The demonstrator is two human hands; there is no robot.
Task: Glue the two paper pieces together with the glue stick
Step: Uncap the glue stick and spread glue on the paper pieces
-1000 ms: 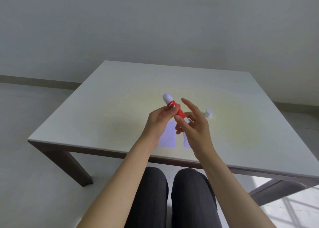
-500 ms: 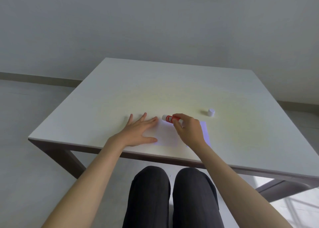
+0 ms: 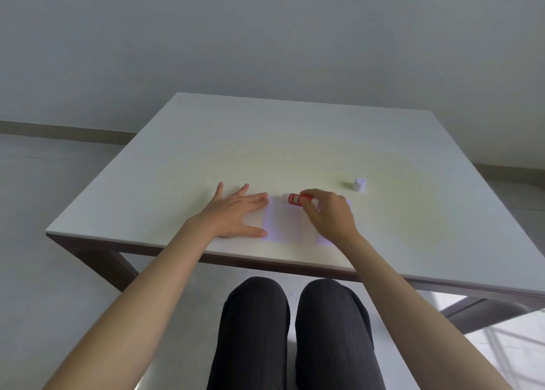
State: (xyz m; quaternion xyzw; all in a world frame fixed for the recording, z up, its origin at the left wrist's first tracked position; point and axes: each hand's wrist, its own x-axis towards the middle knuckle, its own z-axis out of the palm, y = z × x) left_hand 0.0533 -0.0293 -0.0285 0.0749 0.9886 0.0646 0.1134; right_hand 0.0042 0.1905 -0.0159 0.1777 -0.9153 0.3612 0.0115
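The desk is bare toward its far edge and both far corners; only a small white cap, seemingly upright, stands near the right edge.

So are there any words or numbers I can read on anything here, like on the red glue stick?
Glue stick, held in the right hand: it has a white label patch with marks, but they are too blurred and small to read.
White cap on the table: no writing visible.
Paper pieces: blank.
Nothing else shows any text.

Two paper pieces were laid side by side near table front edge (cap stood behind, rightward).
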